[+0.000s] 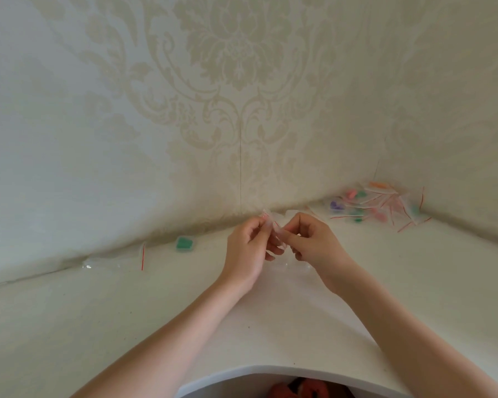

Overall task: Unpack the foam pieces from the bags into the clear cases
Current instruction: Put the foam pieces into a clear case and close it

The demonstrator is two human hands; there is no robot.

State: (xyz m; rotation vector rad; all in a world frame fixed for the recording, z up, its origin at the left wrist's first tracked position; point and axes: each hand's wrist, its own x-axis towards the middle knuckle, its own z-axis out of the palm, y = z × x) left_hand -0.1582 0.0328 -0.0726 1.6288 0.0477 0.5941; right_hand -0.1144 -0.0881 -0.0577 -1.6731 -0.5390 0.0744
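I see my left hand (246,248) and right hand (314,242) both pinching one small clear bag (272,225) at table (127,311) centre, contents indiscernible; a clear case (186,243) holding green foam lies at 9 o'clock, filled bags (377,205) heaped at 2 o'clock.

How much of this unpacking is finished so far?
One clear case already holds green foam, with an emptied bag beside it. The left hand and right hand pinch a small bag. A pile of filled bags still waits.
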